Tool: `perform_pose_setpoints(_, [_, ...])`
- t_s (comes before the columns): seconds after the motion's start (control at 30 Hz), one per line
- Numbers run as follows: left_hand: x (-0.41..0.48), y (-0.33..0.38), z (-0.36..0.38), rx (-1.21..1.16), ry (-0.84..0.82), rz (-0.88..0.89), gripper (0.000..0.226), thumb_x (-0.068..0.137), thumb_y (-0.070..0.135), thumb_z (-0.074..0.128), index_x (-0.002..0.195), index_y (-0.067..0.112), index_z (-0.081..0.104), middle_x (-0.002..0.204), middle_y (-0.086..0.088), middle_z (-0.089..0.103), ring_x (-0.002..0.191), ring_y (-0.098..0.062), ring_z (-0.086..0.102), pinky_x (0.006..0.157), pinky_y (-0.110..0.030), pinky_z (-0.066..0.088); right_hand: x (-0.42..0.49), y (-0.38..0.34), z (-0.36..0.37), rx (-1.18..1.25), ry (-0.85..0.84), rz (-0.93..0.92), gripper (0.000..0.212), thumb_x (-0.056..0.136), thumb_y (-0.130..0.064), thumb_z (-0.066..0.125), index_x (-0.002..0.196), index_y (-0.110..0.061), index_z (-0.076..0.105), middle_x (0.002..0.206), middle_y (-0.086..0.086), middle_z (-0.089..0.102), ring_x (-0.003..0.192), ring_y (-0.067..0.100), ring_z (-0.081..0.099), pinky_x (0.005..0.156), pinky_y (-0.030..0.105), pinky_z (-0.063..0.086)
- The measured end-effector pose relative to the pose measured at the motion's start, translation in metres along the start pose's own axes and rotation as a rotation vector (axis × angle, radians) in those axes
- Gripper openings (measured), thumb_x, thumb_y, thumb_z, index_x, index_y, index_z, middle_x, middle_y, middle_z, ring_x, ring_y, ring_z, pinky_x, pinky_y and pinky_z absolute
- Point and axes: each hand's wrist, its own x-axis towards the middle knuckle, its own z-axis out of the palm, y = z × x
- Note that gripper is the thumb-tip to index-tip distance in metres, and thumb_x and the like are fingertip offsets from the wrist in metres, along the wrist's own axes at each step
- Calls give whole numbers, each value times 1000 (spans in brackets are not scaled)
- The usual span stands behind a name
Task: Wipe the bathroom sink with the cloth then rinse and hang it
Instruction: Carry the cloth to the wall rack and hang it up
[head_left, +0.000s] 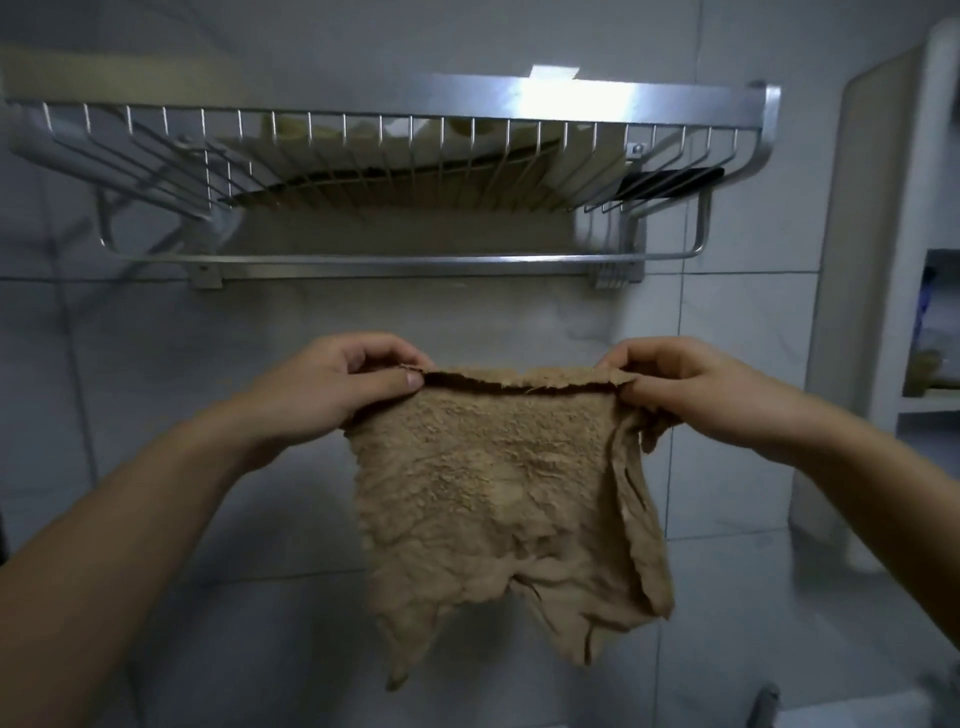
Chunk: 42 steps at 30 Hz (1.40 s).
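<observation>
Both hands are closed in pinches on the one brown cloth (498, 493), the left hand (337, 379) gripping its upper left corner and the right hand (691, 384) its upper right, so it hangs spread in front of the tiled wall (156, 415), below the single rail (395, 258) of the one wire shelf (395, 156). To hang it well, I judge the top edge should stay taut and level, go over the rail from the front, and drop about evenly on both sides so it cannot slide off.
</observation>
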Motion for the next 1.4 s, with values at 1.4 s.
perform_pose_setpoints(1.4, [97, 176, -46, 968, 524, 618, 19, 92, 41, 64, 96, 25, 72, 96, 5, 70, 90, -18, 62, 78, -36, 49, 83, -117, -138, -900, 586, -406, 28, 90, -38, 55, 97, -21, 75, 105, -4, 65, 97, 14, 59, 73, 29, 45])
